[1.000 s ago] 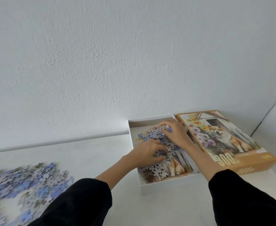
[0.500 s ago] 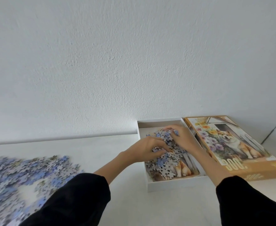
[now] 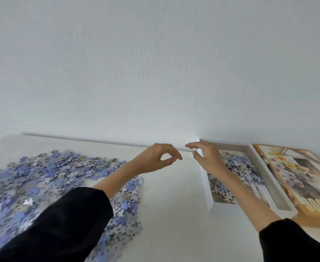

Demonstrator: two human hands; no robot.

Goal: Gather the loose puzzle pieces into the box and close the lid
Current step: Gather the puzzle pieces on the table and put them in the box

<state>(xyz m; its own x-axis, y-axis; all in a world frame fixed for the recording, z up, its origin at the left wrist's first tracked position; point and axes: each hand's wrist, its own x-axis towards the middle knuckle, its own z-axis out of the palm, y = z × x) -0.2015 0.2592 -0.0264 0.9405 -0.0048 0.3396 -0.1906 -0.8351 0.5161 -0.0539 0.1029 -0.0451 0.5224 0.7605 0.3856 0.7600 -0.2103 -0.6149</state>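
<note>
Both hands in the air above the desk point(image 3: 174, 208), side by side, not touching. Left hand point(image 3: 155, 159): fingers curled, thumb and forefinger tips meeting in a ring, nothing visible between them. Right hand point(image 3: 207, 160): fingers loosely bent and spread, holding nothing, over the far-left corner of the box point(image 3: 206, 188); can't tell if the thumb touches the box wall. Box is open, white, at 4 o'clock of the view, against the wall point(image 3: 155, 72), with a heap of pieces in the box point(image 3: 239, 167) lying on a printed sheet. Lid point(image 3: 297, 178), dog-and-flower picture up, lies flat just beside the box at its 3 o'clock. Loose puzzle pieces point(image 3: 47, 176), a big blue-grey pile, spread on the desk at 8 o'clock, well apart from the box, partly under the left black sleeve point(image 3: 66, 224).
</note>
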